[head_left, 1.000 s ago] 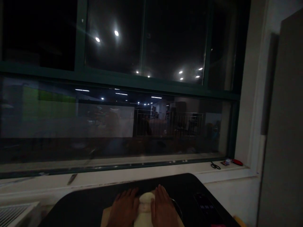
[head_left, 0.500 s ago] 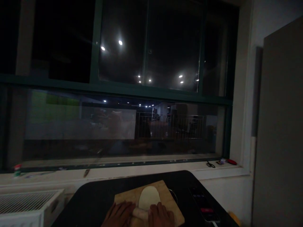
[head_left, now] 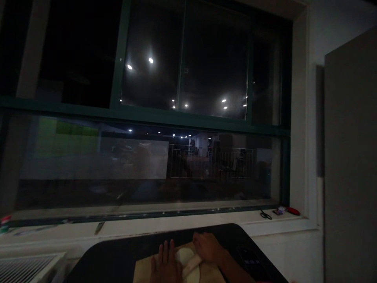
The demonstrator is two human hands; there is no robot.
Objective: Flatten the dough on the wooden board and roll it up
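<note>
Since the earlier frame, the rolling pin (head_left: 193, 262) has swung diagonal, its long axis running lower left to upper right. Left hand (head_left: 165, 264) presses flat, grip released; right hand (head_left: 207, 247) rests on the pin over dough (head_left: 185, 255) and board (head_left: 141, 271).

Both the left hand (head_left: 165, 262) and right hand (head_left: 207, 247) press a rolling pin (head_left: 191, 264) on dough (head_left: 186, 255).

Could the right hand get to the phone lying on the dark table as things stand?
Probably yes. The right hand rests on the rolling pin over the dough, and the phone lies just to its right on the table with nothing visible between them.
</note>
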